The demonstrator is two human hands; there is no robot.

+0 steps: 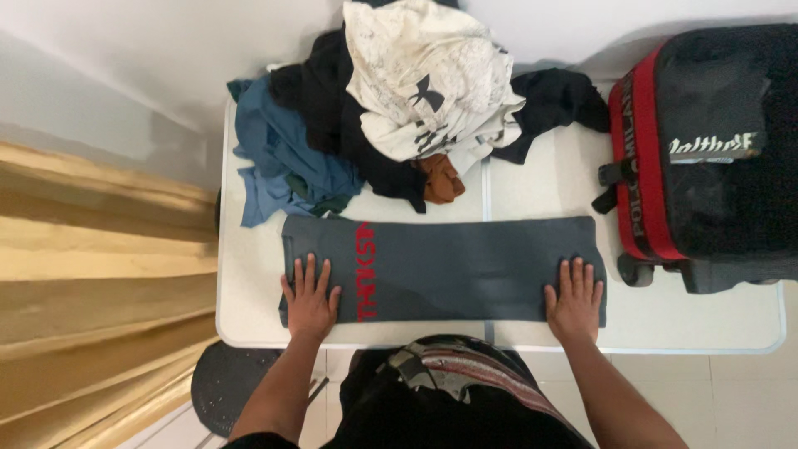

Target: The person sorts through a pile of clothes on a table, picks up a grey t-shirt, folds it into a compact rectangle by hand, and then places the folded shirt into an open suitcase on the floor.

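View: looking straight down from the person's head at a white folding table [249,316].
Landmark: a dark grey garment [465,266], folded into a long flat strip with red lettering, lies across the table's near half; every place below is given from it.
Left hand [310,295]: spread flat, palm down, on the strip's left end, just left of the red lettering. Fingers are wide and straight; it presses and grasps nothing.
Right hand [573,299]: spread flat on the strip's right end, near its lower corner, fingers wide, holding nothing.
Beyond the strip: a loose pile of unfolded clothes [391,108] sits on the far side, with blue cloth at its left, black in the middle, a cream patterned shirt on top and a small brown piece nearest the strip.
Right of the strip: a black suitcase with a red band [706,150] lies on the table, its wheels close to the strip's right end.
Left of the strip: past the table edge hangs a gold curtain [91,299].
Below the strip: the person's dark patterned shirt, then pale floor tiles.
Risk: in my judgement the strip's near edge lies close to the table edge, so uneven pressing could drag it over the edge or shift the layers and crease the fold.
Risk: the pile's blue cloth touches the strip's far left corner and could snag it.
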